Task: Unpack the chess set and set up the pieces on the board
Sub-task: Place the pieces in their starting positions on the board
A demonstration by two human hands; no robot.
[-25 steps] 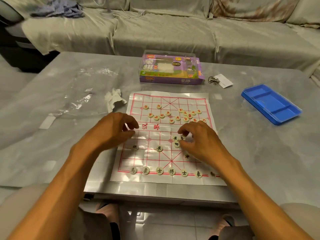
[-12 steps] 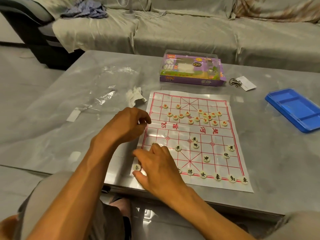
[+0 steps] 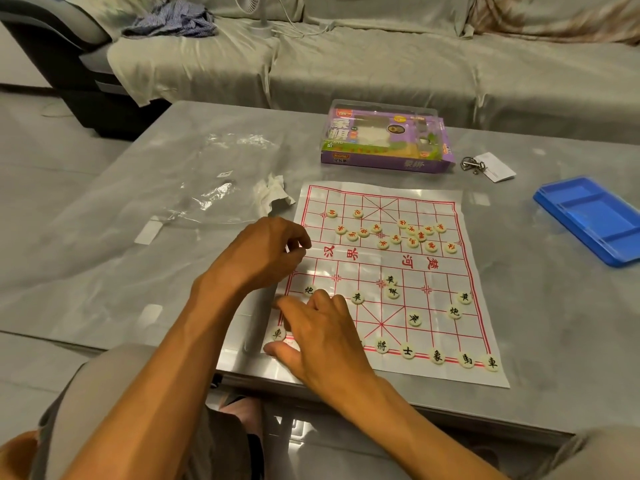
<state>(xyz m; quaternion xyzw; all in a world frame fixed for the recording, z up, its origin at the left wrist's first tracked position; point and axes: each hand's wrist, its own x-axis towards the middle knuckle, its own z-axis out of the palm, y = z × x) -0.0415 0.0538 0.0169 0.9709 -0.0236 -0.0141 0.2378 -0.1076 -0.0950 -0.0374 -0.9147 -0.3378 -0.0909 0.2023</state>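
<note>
The chess board (image 3: 446, 337), a white sheet with a red grid, lies on the grey table (image 3: 554, 323). Red-lettered pieces (image 3: 394, 237) are bunched on its far half. Black-lettered pieces stand along the near row (image 3: 437, 356), with several more loose black pieces (image 3: 393, 292) on the near half. My right hand (image 3: 322, 337) lies low over the near-left corner with fingers spread, hiding part of the near row beside a black corner piece (image 3: 278, 333). My left hand (image 3: 263, 252) rests at the board's left edge with fingers curled; anything inside them is hidden.
The purple chess box (image 3: 384, 143) stands behind the board. A blue tray (image 3: 588, 216) lies at the right, and a metal ring with a white card (image 3: 498, 168) is near it. A clear plastic bag (image 3: 207, 192) and crumpled tissue (image 3: 275, 194) lie to the left. A covered sofa is beyond.
My right hand crossed from the board's middle right to its near-left corner and has stayed there for the last half second. My left hand has kept its place at the left edge.
</note>
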